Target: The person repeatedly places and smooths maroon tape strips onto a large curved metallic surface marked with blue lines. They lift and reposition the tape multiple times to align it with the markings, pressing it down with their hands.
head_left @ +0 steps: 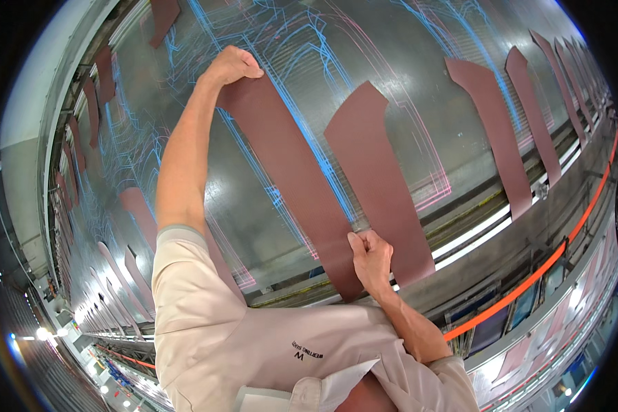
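A long maroon cut fabric panel [293, 165] lies slantwise across the grey printing table [401, 67] before me. At its far end my left hand [232, 66] pinches the top edge between thumb and fingers. Nearer my body, my right hand [373, 257] has its fingers closed at the panel's right edge, and the fingertips' contact is partly hidden. The panel's near end hangs over the table's front edge. Just right of it rests a second maroon panel [378, 170] with an angled, curved top; my right hand overlaps its left edge in view.
Blue lines [309, 139] and pink lines [432, 193] stain the tabletop. More maroon panels [494, 134] lie along the table to the right, with others [105, 74] at the far edge. A metal rail [474, 239] and an orange strip [520, 288] run along the front.
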`<action>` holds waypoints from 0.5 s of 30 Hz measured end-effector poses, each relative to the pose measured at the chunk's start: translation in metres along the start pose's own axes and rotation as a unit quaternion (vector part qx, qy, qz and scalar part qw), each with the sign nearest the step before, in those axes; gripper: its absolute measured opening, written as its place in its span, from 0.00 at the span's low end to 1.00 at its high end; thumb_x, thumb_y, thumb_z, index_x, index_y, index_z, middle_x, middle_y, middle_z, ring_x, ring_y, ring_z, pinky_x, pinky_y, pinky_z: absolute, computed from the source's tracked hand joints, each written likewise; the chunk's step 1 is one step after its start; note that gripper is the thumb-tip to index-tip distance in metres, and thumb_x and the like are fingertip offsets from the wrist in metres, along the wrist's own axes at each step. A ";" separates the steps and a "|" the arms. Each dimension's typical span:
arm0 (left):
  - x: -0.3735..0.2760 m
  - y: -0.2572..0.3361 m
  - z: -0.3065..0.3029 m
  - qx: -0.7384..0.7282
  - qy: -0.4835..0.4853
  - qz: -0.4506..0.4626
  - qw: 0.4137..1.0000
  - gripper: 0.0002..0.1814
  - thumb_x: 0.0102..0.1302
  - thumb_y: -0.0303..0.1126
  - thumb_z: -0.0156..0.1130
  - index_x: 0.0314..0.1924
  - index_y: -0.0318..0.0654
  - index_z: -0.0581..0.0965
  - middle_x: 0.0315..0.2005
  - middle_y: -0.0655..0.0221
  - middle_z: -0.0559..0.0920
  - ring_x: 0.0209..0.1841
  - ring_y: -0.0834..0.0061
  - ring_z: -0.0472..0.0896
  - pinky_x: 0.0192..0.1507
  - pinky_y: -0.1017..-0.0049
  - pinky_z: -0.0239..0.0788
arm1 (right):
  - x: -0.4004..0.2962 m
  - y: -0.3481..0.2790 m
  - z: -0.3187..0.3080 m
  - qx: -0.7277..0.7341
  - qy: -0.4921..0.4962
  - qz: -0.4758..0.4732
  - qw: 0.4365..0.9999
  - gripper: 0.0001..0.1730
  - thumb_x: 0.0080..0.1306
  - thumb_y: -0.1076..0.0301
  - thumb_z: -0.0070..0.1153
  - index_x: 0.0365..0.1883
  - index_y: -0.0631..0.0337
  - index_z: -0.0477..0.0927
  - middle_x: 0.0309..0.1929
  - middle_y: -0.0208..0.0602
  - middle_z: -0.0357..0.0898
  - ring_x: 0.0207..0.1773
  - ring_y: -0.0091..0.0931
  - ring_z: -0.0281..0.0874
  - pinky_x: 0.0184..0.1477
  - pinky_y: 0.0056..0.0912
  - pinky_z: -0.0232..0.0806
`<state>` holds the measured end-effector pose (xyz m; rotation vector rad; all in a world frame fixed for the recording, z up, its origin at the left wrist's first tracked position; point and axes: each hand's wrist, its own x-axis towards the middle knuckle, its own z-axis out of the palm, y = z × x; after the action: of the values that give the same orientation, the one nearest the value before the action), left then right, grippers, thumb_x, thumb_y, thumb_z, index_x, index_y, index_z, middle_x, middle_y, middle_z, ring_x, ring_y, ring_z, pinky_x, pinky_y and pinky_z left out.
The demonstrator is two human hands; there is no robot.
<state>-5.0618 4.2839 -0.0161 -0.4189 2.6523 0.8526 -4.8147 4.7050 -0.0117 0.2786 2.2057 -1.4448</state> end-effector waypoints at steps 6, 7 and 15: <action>-0.004 0.007 -0.004 -0.008 -0.019 -0.014 1.000 0.10 0.49 0.35 0.76 0.29 0.40 0.84 0.30 0.66 0.85 0.37 0.70 0.82 0.45 0.68 0.71 | 0.000 -0.007 -0.003 -0.023 -0.004 0.014 1.000 0.17 0.64 0.66 0.62 0.20 0.68 0.75 0.12 0.30 0.66 0.18 0.17 0.59 0.23 0.28 0.59; -0.003 0.006 -0.004 -0.010 -0.019 -0.015 1.000 0.10 0.49 0.35 0.76 0.29 0.40 0.84 0.30 0.66 0.85 0.37 0.70 0.82 0.45 0.68 0.71 | 0.001 -0.008 -0.003 -0.025 -0.005 0.012 1.000 0.17 0.64 0.65 0.62 0.20 0.68 0.75 0.12 0.30 0.66 0.18 0.17 0.58 0.23 0.28 0.59; 0.001 -0.001 0.000 -0.011 -0.002 0.013 1.000 0.08 0.52 0.33 0.75 0.25 0.42 0.82 0.25 0.71 0.84 0.33 0.75 0.80 0.45 0.69 0.69 | 0.003 -0.005 -0.003 -0.039 -0.013 -0.008 0.999 0.17 0.66 0.65 0.61 0.21 0.66 0.75 0.11 0.30 0.67 0.15 0.18 0.60 0.22 0.31 0.59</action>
<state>-5.0628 4.2830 -0.0165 -0.3876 2.6528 0.8900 -4.8200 4.7053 -0.0078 0.2151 2.2417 -1.3604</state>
